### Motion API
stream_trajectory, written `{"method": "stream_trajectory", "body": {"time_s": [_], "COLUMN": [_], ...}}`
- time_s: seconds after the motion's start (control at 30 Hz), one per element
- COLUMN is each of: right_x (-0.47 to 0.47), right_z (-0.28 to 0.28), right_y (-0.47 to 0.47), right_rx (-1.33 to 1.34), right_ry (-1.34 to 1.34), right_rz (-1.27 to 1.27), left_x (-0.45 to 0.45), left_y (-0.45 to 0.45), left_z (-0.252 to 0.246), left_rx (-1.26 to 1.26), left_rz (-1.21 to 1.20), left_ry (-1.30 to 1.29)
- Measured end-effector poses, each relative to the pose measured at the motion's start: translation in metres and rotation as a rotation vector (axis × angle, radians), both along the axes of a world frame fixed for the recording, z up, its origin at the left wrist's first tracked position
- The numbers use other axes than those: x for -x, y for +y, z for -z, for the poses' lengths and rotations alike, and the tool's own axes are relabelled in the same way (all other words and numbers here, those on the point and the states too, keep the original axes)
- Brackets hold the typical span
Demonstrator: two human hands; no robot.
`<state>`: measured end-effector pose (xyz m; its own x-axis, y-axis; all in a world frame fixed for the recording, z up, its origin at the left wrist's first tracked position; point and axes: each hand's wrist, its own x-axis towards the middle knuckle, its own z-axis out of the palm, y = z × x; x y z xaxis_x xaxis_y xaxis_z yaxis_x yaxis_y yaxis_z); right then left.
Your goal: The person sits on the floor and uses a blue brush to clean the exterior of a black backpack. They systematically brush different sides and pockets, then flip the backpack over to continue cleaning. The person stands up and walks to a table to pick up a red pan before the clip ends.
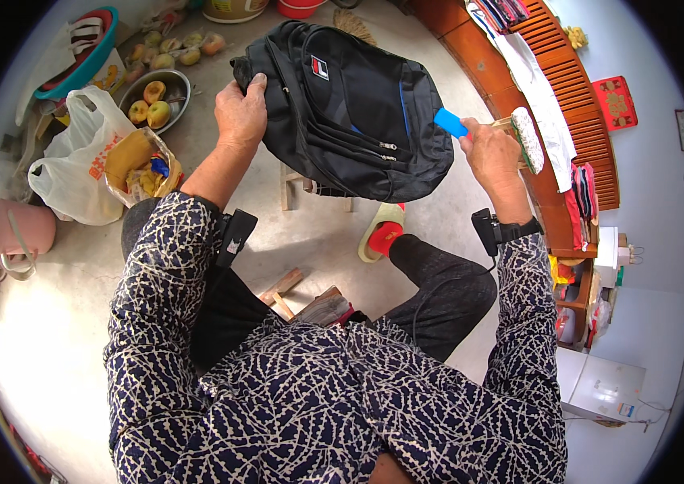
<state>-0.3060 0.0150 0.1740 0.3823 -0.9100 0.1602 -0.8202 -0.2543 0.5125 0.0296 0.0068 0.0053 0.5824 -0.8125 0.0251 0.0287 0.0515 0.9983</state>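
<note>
A black backpack [360, 115] with a red-and-white Fila badge, blue trim and zipped pockets is tilted in front of me. My left hand [242, 109] grips its edge at the left end, thumb on the fabric. On the opposite side, my right hand [493, 151] holds a small flat blue object [450, 123] close to the bag's end; what exactly it is cannot be made out, and its rear is hidden in my fingers. Beneath the bag, part of a low wooden stool [286, 187] shows.
Left of me stand a white plastic bag [76, 169], an open bag of scraps [136, 160], a metal bowl of peaches [166, 91] and a pink pot [18, 227]. A small stool with a white patterned top [527, 140] is beyond my right hand, near a slatted wooden bench [577, 103].
</note>
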Motion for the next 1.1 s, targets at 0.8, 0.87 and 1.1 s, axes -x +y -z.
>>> {"method": "stream_trajectory", "body": {"time_s": [0.8,0.87,1.1], "right_x": [0.003,0.011,0.009], "right_z": [0.019,0.03,0.001], "right_y": [0.002,0.004,0.0], "right_rx": [-0.105,-0.171,-0.071], "right_ry": [-0.094,0.031,0.23], "right_rz": [0.017,0.001,0.068], "left_x": [0.002,0.003,0.003], "left_y": [-0.002,-0.002,-0.001], "left_z": [0.001,0.002,0.001], "left_rx": [0.023,0.024,-0.004], "left_rz": [0.0,0.002,-0.003], "left_ry": [-0.032,-0.033,-0.052]}}
